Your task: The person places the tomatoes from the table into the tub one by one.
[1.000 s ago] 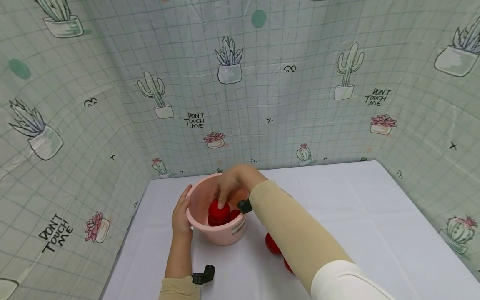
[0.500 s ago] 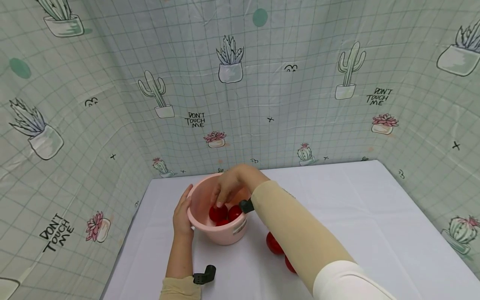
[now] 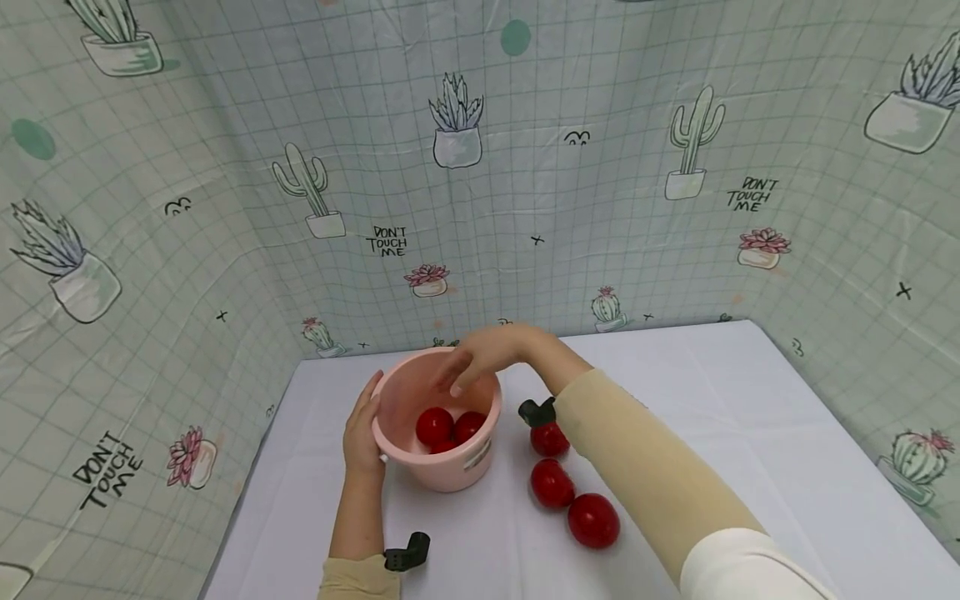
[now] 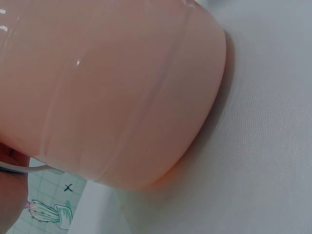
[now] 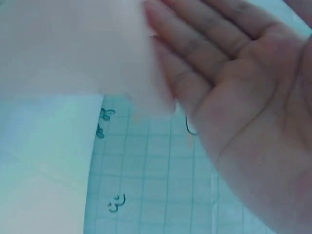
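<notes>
A pink bucket (image 3: 442, 477) stands on the white table, with several shiny, round red fruits (image 3: 434, 427) lying at its bottom. My left hand (image 3: 363, 437) grips the bucket's left side at the rim; the bucket wall (image 4: 122, 87) fills most of the left wrist view. Over the bucket's far right rim reaches my right hand (image 3: 491, 354), its fingers loosely extended into the opening, above the fruits and holding nothing. The right wrist view shows its bare palm (image 5: 253, 102) beside the blurred pink wall.
To the right of the bucket, a row of 3 red fruits (image 3: 552, 483) lies on the white table (image 3: 712, 433), the farthest partly behind the right wrist camera (image 3: 537, 413). A cactus-print cloth (image 3: 525, 192) hangs behind and along both sides.
My right hand has let go of a red fruit inside the bucket and risen up and right toward the rim. The fruits outside are more exposed. My left hand stays on the bucket.
</notes>
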`<action>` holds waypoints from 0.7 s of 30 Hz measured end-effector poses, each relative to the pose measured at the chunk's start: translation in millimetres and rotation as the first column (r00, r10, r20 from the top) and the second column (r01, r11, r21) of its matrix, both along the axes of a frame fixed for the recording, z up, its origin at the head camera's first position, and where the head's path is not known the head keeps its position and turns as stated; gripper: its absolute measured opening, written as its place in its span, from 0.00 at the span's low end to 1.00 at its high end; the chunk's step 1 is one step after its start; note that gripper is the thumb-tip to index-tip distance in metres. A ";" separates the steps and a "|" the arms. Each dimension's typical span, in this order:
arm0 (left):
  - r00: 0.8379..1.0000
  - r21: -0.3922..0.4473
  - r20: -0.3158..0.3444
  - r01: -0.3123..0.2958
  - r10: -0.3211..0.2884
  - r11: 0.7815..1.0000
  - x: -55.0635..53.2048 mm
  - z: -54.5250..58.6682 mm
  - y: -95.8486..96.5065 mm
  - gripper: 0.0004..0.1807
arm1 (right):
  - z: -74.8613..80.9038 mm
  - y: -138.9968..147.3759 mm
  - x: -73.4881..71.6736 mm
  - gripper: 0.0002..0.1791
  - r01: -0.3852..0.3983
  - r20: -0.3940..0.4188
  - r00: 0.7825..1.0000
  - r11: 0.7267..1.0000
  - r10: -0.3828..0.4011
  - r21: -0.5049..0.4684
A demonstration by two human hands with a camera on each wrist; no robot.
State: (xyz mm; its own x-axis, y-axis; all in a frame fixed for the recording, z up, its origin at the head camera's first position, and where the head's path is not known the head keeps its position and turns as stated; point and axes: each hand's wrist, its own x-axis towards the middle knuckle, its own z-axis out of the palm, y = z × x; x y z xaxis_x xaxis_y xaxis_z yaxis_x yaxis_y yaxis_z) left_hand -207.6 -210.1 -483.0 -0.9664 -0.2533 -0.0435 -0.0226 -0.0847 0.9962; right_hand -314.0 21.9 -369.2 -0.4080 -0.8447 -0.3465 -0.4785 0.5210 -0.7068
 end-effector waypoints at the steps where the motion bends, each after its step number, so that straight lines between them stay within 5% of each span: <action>1: 1.000 -0.004 0.001 -0.002 0.002 1.000 0.1 -0.1 0.4 0.23 | -1.3 6.5 2.0 0.27 0.005 -0.002 1.000 0.999 -0.005 -0.032; 11: 1.000 -0.028 0.015 -0.002 0.003 1.000 -1.2 -0.9 -0.5 0.23 | -28.1 69.4 30.7 0.29 0.160 0.029 0.987 0.943 -0.158 -0.293; 21: 1.000 -0.028 0.010 -0.013 0.014 1.000 0.0 -0.6 0.5 0.23 | -59.0 125.8 76.3 0.35 0.346 -0.034 0.923 0.867 -0.382 -0.358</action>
State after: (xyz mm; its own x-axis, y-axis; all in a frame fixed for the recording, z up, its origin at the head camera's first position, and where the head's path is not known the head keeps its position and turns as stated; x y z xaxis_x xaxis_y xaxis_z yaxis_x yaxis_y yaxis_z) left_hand -207.6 -209.6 -483.6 -0.9625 -0.2675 -0.0460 -0.0317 -0.0572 0.9979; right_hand -237.7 147.7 -428.1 -0.7265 -0.6872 -0.0072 -0.3793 0.4097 -0.8296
